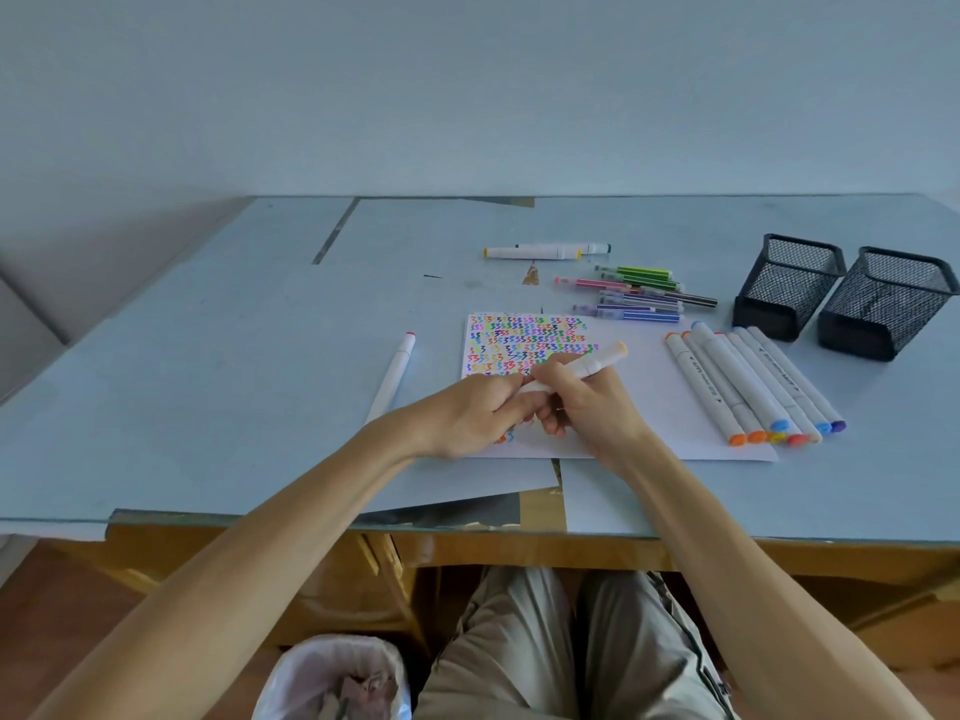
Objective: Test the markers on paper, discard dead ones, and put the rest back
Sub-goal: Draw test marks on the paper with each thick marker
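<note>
Hands: the right hand [587,402] is wrapped around a white marker [582,367] with a pale orange end cap, held low over the paper; the left hand [478,407] is curled at the marker's near end, fingertips pinching it there, likely working the cap (whether it is going on or off cannot be told).

Paper: a white sheet [649,387] lies on the table in front of the person, its left part crowded with rows of small multicoloured squiggles [524,340].

Progress: by the many test marks, most markers look already tried.

Sorted so far: a row of fat white markers [753,387] lies on the sheet's right side, a bunch of thin coloured pens [634,296] sits just beyond the sheet, two white markers [540,251] lie further back, and one lone marker [395,371] lies left of the sheet.

Left to do: both black mesh holders [841,293] at far right look empty, so nothing appears put back yet.

Discards: a lined waste bin [337,678] stands on the floor by the person's knees, with crumpled material inside.

Surface: a pale blue covered table [208,356] with a wooden front edge.

Room: plain pale wall behind; reddish-brown floor below.
</note>
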